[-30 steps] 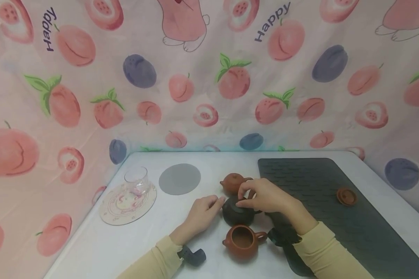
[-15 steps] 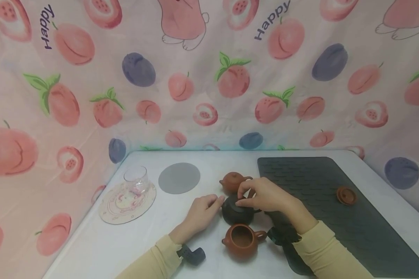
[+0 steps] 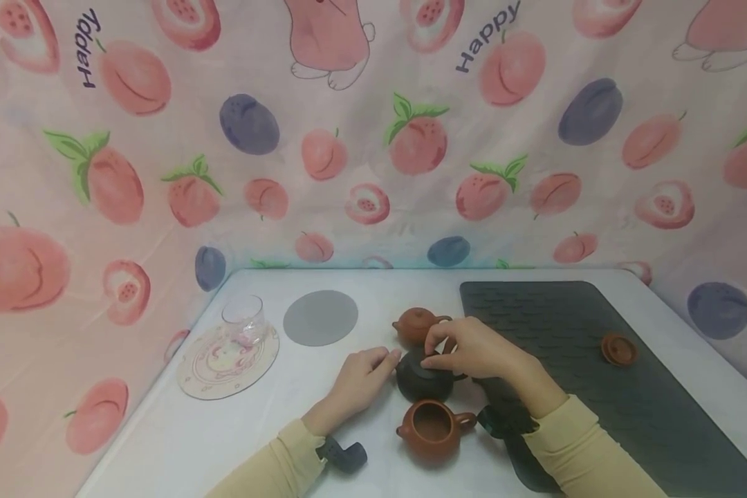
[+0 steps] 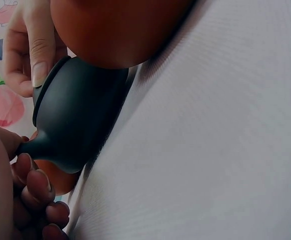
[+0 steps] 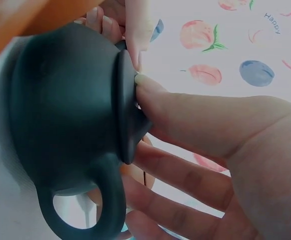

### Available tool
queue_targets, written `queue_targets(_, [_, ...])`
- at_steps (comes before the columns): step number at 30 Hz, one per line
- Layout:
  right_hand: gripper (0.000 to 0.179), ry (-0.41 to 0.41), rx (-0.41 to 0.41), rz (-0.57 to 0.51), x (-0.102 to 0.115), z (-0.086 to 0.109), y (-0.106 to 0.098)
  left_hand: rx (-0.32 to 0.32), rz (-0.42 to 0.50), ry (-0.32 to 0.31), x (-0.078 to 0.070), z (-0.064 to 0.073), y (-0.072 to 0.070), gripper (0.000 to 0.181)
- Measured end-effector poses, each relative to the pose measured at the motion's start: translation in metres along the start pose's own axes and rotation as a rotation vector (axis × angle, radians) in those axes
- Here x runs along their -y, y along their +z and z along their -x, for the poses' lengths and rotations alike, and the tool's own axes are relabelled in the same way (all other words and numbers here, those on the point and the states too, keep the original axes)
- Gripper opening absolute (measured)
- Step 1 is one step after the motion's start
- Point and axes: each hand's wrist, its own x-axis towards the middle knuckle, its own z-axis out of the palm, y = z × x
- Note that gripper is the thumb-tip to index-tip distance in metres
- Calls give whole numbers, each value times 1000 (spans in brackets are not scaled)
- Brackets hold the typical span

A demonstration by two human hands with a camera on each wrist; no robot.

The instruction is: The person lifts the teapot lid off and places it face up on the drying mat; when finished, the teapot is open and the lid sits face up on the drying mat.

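Note:
A black teapot (image 3: 425, 384) stands in the middle of the table, its lid (image 5: 128, 112) on top. My right hand (image 3: 476, 351) pinches the lid between thumb and fingers from above. At the other side, my left hand (image 3: 357, 384) pinches the tip of the spout (image 4: 34, 148) with thumb and finger. The teapot's handle (image 5: 113, 200) points right, below the right hand's spread fingers in the right wrist view. Nearer me is a reddish-brown teapot (image 3: 431, 446) with its top uncovered. Behind the black one sits a second reddish-brown teapot (image 3: 413, 325), lidded and partly hidden by the right hand.
A dark ribbed mat (image 3: 610, 415) covers the right side, with a small reddish-brown lid (image 3: 618, 351) on it. At left, a clear glass (image 3: 243, 321) stands on a round patterned placemat (image 3: 202, 380). A grey disc (image 3: 320, 318) lies at the back.

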Motion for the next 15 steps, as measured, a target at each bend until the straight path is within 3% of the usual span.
queue_targets(15, [15,-45,-6,23,-4,-1,1,-9,-15,5,2,0,1,46])
